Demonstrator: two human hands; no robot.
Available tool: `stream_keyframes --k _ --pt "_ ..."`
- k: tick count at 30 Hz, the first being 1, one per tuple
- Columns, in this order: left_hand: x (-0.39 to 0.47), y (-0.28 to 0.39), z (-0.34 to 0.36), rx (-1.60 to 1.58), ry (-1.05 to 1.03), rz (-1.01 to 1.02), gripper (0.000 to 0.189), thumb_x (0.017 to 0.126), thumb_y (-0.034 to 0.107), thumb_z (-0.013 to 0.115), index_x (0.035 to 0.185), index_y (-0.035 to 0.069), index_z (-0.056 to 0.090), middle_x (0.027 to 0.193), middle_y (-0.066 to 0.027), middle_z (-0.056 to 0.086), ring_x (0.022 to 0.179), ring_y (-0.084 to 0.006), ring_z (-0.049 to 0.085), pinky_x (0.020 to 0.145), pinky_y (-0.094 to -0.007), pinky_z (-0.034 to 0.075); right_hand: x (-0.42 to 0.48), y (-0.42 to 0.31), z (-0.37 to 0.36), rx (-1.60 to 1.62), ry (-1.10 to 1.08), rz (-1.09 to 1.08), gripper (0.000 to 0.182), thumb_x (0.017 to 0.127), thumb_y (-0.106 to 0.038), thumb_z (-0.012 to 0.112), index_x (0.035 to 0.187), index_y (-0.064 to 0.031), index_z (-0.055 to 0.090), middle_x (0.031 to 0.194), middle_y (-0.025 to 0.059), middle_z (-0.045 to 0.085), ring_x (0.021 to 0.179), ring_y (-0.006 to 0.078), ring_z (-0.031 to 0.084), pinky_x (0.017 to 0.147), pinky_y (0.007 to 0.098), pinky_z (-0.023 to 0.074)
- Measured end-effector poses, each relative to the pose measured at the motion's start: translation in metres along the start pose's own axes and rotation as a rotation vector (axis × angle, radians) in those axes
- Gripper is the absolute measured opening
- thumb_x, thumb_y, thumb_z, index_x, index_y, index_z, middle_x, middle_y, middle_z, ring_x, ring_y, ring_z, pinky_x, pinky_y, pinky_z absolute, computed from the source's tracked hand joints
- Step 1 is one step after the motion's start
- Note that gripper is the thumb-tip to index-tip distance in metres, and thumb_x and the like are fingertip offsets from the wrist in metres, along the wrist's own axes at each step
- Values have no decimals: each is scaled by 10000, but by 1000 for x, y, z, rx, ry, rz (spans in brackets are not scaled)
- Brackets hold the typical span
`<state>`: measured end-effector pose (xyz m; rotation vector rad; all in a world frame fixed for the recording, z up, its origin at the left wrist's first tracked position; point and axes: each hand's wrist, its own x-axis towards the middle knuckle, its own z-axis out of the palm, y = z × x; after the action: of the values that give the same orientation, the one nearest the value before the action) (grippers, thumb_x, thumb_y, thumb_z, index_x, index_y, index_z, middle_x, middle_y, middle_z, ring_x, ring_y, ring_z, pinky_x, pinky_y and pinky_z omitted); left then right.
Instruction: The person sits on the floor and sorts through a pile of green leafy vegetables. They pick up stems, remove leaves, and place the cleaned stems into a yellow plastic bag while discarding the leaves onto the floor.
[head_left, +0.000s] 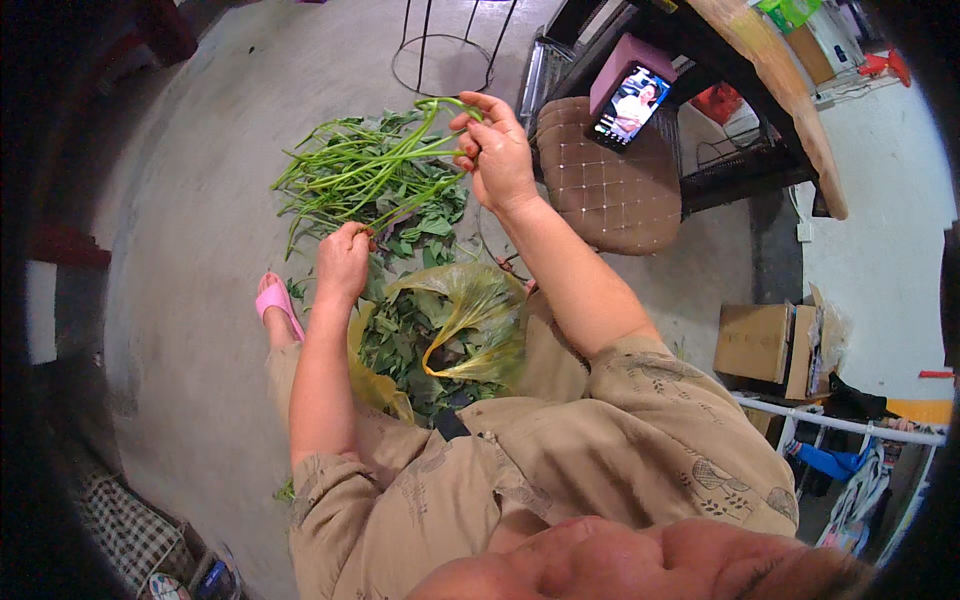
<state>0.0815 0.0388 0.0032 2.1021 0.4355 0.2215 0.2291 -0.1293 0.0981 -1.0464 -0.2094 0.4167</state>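
Note:
My right hand (501, 154) holds the ends of several long green stems (420, 127) between thumb and fingers, raised over the far side of a pile of leafy greens (360, 169). My left hand (345, 262) is closed with the fingertips pinched on a thin stem at the pile's near edge. The pile lies on the floor, its bare stems pointing left and its leaves mostly to the right. Nearer to me, a translucent yellow plastic bag (480, 300) stands open between my legs with loose green leaves (405, 352) inside.
A brown cushioned chair (607, 195) stands at the right, with a lit smartphone (632, 105) propped against a pink box (626, 56). A black wire stand (442, 60) is beyond the pile. Cardboard boxes (754, 341) and a white rack (832, 412) are at the far right.

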Motion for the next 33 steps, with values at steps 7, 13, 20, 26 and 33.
stream_keyframes --k 7,13,20,26,33 --pt "5 -9 11 246 -34 -40 282 763 184 433 820 -15 626 719 -192 617 693 -330 597 650 -385 470 -4 6 6 -31 -37 -4 322 837 17 373 1135 -77 452 873 53 486 545 46 322 492 205 314" --pt "8 -13 7 90 -184 -28 276 776 192 459 849 -16 625 706 -162 624 686 -284 600 643 -361 458 -1 3 3 -36 -18 -31 314 845 9 374 1140 -68 448 877 63 485 534 50 318 483 205 307" --pt "6 -5 -19 -483 -379 -11 227 832 168 495 938 3 608 699 -21 591 678 -93 514 636 -224 395 8 -14 -11 -46 62 -81 289 852 -3 386 1124 -69 458 850 50 502 545 54 334 478 201 305" --pt "2 2 -36 -403 -373 23 258 816 150 497 1006 5 594 757 -28 599 742 -108 530 686 -241 414 10 -12 -17 -88 75 -87 295 848 -23 427 1127 -112 464 836 40 525 533 47 371 454 208 338" --pt "-6 4 -32 -118 -275 203 278 773 108 512 1022 22 602 900 -85 605 833 -195 564 740 -300 444 10 -11 -16 -38 55 -106 284 856 -6 385 1119 -82 465 830 47 514 523 56 347 459 220 311"
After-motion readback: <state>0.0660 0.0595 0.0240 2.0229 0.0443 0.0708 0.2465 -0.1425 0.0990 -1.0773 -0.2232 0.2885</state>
